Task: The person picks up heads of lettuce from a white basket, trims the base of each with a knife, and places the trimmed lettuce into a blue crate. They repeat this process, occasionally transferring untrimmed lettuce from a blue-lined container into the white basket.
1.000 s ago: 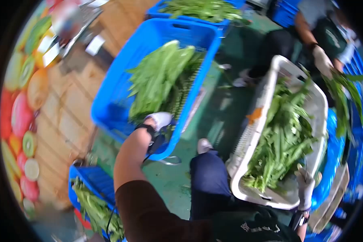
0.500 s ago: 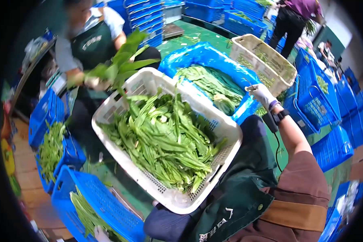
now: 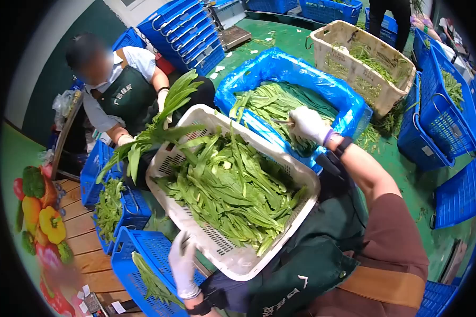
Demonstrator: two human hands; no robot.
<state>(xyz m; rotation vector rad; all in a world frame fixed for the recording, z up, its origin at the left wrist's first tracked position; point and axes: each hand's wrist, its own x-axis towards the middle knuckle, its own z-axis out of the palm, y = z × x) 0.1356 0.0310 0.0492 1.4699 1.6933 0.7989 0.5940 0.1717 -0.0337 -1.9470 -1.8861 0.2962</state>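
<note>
A white plastic crate (image 3: 292, 223) full of long green leafy vegetables (image 3: 232, 185) rests tilted across my lap. In a white glove, my right hand (image 3: 309, 124) grips what looks like a small knife (image 3: 283, 122), its thin metal blade pointing left. Below that hand is a blue crate lined with blue plastic film (image 3: 358, 107), holding bundled leafy greens (image 3: 272, 105). My left hand (image 3: 182, 266), gloved too, is raised beside the white crate's near left corner, fingers stretched out with nothing visible in them. Under it sits a blue basket (image 3: 135, 251) with some greens (image 3: 153, 282).
Opposite me, a co-worker in a dark green apron (image 3: 126, 95) holds a bunch of leafy greens (image 3: 166, 113). Stacked blue baskets (image 3: 188, 37) stand behind. A cream crate (image 3: 333, 63) with trimmings and several blue baskets (image 3: 433, 132) lie to the right. Scraps dot the green floor.
My left hand has risen from the lower-left basket toward the white crate. My right hand has moved left over the film-lined crate. The co-worker's greens have come lower, and my view has shifted.
</note>
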